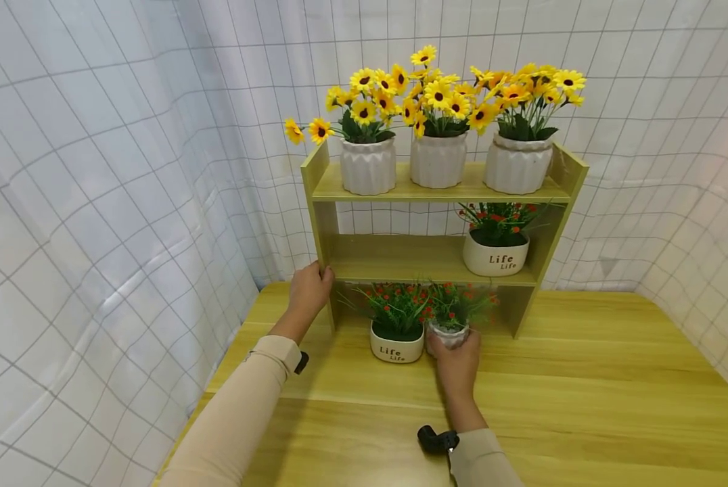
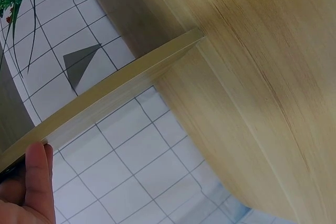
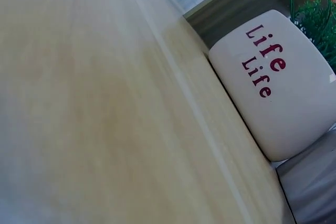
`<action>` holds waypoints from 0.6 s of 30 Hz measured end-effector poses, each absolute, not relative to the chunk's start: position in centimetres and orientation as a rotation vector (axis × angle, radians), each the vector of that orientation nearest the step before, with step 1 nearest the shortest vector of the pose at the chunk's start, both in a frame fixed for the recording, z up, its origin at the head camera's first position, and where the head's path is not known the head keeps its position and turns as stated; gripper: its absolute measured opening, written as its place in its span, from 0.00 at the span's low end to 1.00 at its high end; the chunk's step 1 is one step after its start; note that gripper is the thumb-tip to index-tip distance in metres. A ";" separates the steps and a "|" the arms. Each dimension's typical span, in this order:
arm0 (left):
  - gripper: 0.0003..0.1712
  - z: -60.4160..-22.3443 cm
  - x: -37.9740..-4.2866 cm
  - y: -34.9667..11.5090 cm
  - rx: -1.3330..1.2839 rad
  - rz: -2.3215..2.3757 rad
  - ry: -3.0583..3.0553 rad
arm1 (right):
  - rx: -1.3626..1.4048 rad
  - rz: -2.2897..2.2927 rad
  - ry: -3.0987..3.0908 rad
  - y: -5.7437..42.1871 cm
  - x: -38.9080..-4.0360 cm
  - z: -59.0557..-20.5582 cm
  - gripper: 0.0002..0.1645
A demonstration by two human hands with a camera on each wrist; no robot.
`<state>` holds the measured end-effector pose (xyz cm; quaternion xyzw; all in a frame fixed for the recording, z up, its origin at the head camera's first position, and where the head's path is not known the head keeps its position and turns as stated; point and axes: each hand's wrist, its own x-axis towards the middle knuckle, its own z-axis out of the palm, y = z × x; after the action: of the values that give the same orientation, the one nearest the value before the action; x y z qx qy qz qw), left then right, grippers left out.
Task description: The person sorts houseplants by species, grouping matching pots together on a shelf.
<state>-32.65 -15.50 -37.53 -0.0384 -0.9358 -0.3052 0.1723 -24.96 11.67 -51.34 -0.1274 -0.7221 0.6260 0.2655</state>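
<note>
My left hand (image 1: 310,292) grips the left side panel of a wooden shelf (image 1: 394,274), its thumb at the front edge. In the left wrist view, the fingers (image 2: 38,174) lie against that panel's edge (image 2: 121,80). Low at the shelf's front, my right hand (image 1: 458,365) holds a small ribbed white flowerpot (image 1: 448,335) of red-flowered greenery, partly hidden by the hand. Beside it on the left stands a white oval planter (image 1: 397,348) lettered "Life". The right wrist view shows this planter (image 3: 278,87) close to the ribbed pot (image 3: 315,177), and no hand.
Three white pots of yellow sunflowers, left (image 1: 368,166), middle (image 1: 438,160) and right (image 1: 518,164), line the top shelf. Another "Life" planter (image 1: 496,253) sits at the right of the middle shelf. A wooden table (image 1: 613,379) carries everything, with gridded white curtain (image 1: 644,135) around it.
</note>
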 end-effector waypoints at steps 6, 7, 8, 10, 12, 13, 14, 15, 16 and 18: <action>0.22 -37.5 -32.7 -15.5 -0.106 -0.846 -2.648 | -0.372 1.615 -1.951 11.8 -25.1 -51.5 0.45; 0.22 -37.5 -32.7 -15.5 -0.105 -0.841 -2.649 | -0.377 1.619 -1.940 11.8 -25.0 -51.5 0.45; 0.22 -37.5 -32.8 -15.5 -0.103 -0.837 -2.653 | -0.383 1.622 -1.927 11.8 -24.8 -51.4 0.44; 0.22 -37.5 -32.8 -15.5 -0.098 -0.822 -2.662 | -0.391 1.641 -1.898 11.9 -24.4 -51.3 0.44; 0.22 -37.6 -32.8 -15.5 -0.093 -0.815 -2.669 | -0.395 1.656 -1.871 11.9 -24.0 -51.1 0.42; 0.22 -37.6 -32.8 -15.5 -0.093 -0.812 -2.668 | -0.392 1.653 -1.861 11.9 -23.8 -51.0 0.42; 0.22 -37.6 -32.8 -15.5 -0.093 -0.811 -2.666 | -0.389 1.646 -1.852 11.9 -23.6 -50.9 0.42; 0.22 -37.6 -32.8 -15.5 -0.092 -0.809 -2.661 | -0.378 1.642 -1.837 11.9 -23.5 -50.7 0.42; 0.22 -37.7 -32.8 -15.5 -0.090 -0.810 -2.656 | -0.365 1.633 -1.825 11.9 -23.4 -50.6 0.43; 0.22 -37.7 -32.8 -15.6 -0.088 -0.809 -2.648 | -0.338 1.606 -1.796 11.9 -23.2 -50.2 0.43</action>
<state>-32.75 -15.57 -37.70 -0.0310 -0.9394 -0.2871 0.1847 -23.18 11.88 -50.21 -0.1301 -0.6922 0.6193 0.3470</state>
